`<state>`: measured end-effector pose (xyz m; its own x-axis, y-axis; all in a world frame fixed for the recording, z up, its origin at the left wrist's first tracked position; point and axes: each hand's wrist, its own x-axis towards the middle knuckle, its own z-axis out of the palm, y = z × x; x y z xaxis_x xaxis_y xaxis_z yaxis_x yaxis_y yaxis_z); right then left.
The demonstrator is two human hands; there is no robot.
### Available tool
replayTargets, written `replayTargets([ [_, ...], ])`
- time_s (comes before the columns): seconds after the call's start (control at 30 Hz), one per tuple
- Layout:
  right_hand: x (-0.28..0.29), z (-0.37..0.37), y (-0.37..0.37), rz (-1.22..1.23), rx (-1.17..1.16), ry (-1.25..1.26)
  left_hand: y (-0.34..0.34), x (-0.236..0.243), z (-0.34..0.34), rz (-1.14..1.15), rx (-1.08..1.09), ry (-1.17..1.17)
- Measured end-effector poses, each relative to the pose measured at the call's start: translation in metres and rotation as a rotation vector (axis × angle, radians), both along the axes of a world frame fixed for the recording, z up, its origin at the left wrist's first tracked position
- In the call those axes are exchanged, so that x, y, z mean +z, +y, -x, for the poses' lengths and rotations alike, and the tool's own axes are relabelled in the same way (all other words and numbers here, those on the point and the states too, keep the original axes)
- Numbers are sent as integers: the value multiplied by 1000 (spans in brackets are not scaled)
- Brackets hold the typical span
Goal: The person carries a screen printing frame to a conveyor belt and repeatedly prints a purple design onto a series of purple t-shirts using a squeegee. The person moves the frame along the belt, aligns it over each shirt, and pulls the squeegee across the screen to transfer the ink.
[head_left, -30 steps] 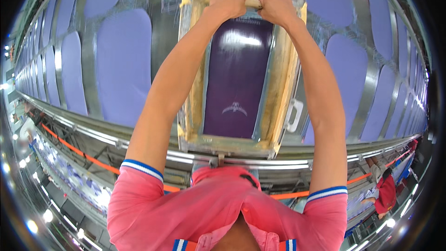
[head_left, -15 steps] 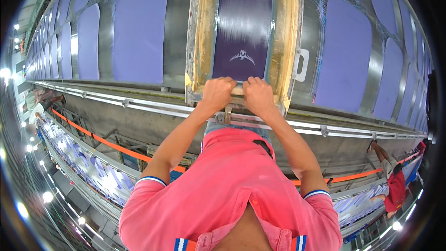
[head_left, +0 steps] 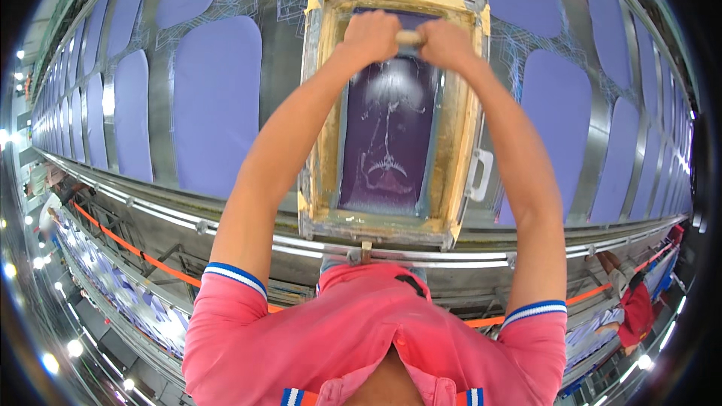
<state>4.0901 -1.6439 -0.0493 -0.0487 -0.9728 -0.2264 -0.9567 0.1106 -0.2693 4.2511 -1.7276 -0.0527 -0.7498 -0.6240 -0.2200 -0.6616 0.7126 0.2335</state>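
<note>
A screen-printing frame [head_left: 316, 158], taped yellow along its sides, lies in front of me. Across its far end, a pale squeegee [head_left: 409, 38] shows between my fists; its blade is hidden. My left hand [head_left: 372, 36] wraps the squeegee's left part, and my right hand [head_left: 449, 45], a little blurred, grips the right part. Nearer me, the dark purple mesh [head_left: 406, 124] bears a pale curved emblem with thin branching streaks and a patchy film at its near edge.
Flat purple panels [head_left: 218, 105] lie in rows on the long grey table, including more panels [head_left: 556, 128] to the right. A white handle [head_left: 481, 174] juts from the frame's right side. Metal rails [head_left: 248, 243] edge the table. A person in red [head_left: 638, 312] stands at lower right.
Both hands have moved away from me with the squeegee, from the frame's near end to its far end. The streaked mesh is now uncovered. The frame and panels sit lower in view.
</note>
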Motion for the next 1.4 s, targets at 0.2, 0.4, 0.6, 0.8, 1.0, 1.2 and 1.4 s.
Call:
replayTargets([
  [0.2,-1,53,-89,-60,-2,-8,-84,3,51,6,17,26],
  [0.4,-13,22,-50,-9,3,13,-48,-10,24,64,-4,29],
  [0.6,-10,-53,91,71,128,-63,95,-9,-59,-50,14,119],
  [0.8,1,-144,252,16,131,-149,261,1,-151,-197,35,91],
  [1.0,1,-136,302,168,-95,-466,314,3,-174,-133,-65,165],
  [1.2,-79,-27,271,63,-904,-351,341,-12,-198,-145,61,166],
  [1.4,-23,-41,281,306,-1080,-400,348,8,-199,-148,59,245],
])
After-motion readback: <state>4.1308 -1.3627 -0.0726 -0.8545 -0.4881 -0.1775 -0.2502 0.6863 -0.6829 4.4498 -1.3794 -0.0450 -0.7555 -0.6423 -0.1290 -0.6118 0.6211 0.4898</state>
